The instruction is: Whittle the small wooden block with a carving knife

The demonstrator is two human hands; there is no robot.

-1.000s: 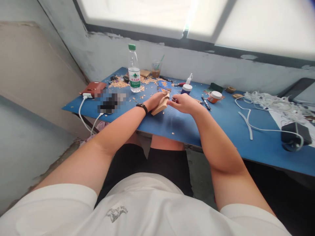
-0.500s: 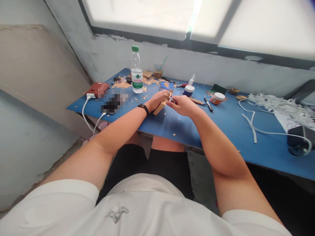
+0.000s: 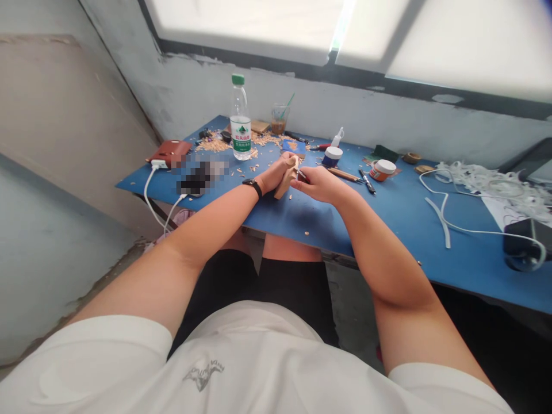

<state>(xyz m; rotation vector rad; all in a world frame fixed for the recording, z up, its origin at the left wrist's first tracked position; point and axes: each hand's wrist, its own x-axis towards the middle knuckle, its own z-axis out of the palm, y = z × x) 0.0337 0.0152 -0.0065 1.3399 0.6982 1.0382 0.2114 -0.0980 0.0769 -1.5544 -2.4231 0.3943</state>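
Observation:
My left hand (image 3: 278, 171), with a black watch on the wrist, is closed around a pale block of wood (image 3: 284, 183) held tilted over the blue table. Closed on a slim carving knife (image 3: 302, 173) is my right hand (image 3: 318, 183), its thumb near the block. The knife's tip meets the wood's right side; most of its handle is hidden in my fingers. Wood shavings (image 3: 215, 144) lie scattered behind my left hand. A small blue box (image 3: 294, 148) sits just beyond both hands.
A water bottle (image 3: 240, 123) and a plastic cup (image 3: 280, 118) stand at the back. To the left lie a brown leather case (image 3: 170, 151) and a phone with white cables. On the right are a blue jar (image 3: 333, 156), an orange jar (image 3: 382, 170), a pen (image 3: 367, 183) and tangled clear strips (image 3: 474, 184).
The wood block has turned to stand steeper in my left hand. My right hand with the knife has shifted only slightly against it.

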